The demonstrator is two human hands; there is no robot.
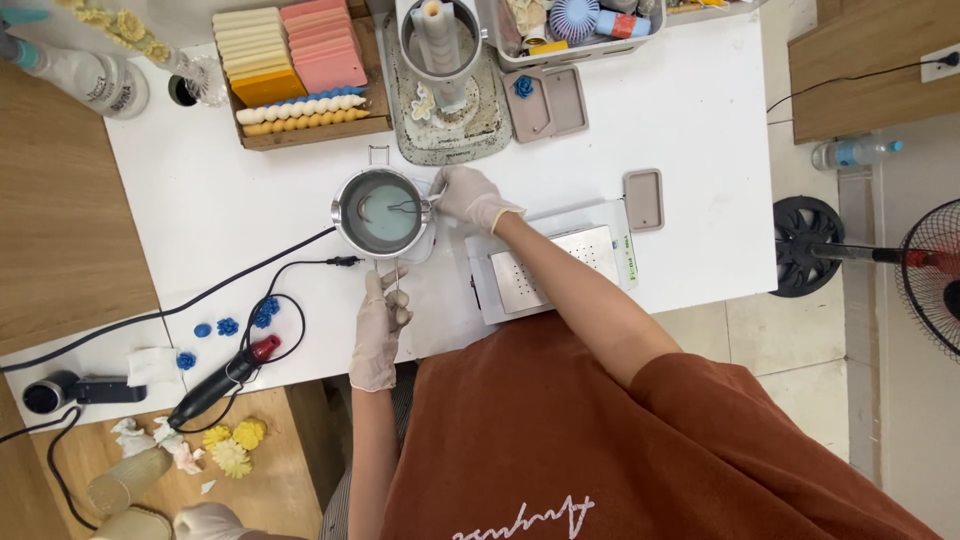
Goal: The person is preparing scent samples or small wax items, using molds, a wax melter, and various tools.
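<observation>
Gloves on both hands: right hand point(468, 196) grips melting pot point(382, 211) handle at 3 o'clock; left hand point(381, 318) pinches thin metal tool point(396, 275) at 6 o'clock.

The table point(250, 190) was white, the pot point(381, 211) silver with pale grey-blue liquid. Both gloves — left hand point(380, 325), right hand point(468, 196) — were off-white. The shirt point(610, 450) was rust brown. Small flowers point(265, 312) were blue; wax slabs point(325, 45) pink, cream and orange — the cable point(180, 300) black.

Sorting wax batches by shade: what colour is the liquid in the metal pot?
Pale blue-green liquid in the metal pot, seen in the head view.
</observation>
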